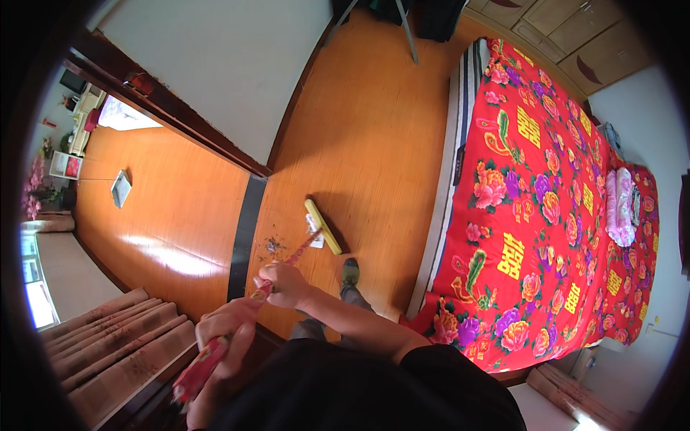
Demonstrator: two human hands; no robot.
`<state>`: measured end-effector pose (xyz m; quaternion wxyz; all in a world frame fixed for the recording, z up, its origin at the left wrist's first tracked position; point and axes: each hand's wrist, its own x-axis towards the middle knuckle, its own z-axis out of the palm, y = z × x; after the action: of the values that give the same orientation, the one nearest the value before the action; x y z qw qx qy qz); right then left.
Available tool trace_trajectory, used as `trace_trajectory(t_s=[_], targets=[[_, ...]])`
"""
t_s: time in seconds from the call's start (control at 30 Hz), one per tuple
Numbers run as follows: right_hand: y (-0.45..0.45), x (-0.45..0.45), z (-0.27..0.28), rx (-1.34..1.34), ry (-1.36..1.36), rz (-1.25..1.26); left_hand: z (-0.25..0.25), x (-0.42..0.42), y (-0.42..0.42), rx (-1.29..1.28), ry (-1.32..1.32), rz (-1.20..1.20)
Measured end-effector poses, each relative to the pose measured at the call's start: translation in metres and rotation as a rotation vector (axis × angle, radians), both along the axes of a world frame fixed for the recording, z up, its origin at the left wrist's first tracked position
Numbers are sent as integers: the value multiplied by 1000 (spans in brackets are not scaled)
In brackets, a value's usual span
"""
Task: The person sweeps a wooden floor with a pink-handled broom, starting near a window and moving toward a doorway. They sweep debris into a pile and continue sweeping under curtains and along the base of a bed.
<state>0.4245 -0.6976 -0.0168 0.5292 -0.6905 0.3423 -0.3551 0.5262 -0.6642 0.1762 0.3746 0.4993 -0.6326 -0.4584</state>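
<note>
My left hand (229, 326) is closed round the upper part of a red patterned pole (202, 366), near its end. Lower down the same pole, my right hand (285, 285) grips it. The pole slopes down to a long yellow mop head (323, 226), which looks like a sponge mop with a white fitting and rests on the wooden floor. A small scatter of dark debris (273, 246) lies on the floor to the left of the mop head, beside the dark threshold strip (246, 237).
A bed with a red flowered cover (517, 215) stands at the right. Through the doorway at the left, a long-handled dustpan (121, 188) is on the floor. My shoe (350, 273) is just below the mop head. A metal rack leg (407, 32) stands at the top.
</note>
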Motion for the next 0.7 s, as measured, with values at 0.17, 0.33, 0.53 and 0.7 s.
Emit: trace_trajectory(t_s=[0.17, 0.33, 0.53, 0.7], targets=[[3, -26, 50, -21, 51, 5, 30, -20, 3, -125, 221, -180], [-17, -69, 47, -146, 183, 39, 14, -37, 1, -221, 285, -156], [-69, -145, -33, -260, 445, -9, -65, -77, -22, -226, 359, -201], [-71, -198, -103, -253, 523, -13, -146, -114, -22, -132, 366, -178]])
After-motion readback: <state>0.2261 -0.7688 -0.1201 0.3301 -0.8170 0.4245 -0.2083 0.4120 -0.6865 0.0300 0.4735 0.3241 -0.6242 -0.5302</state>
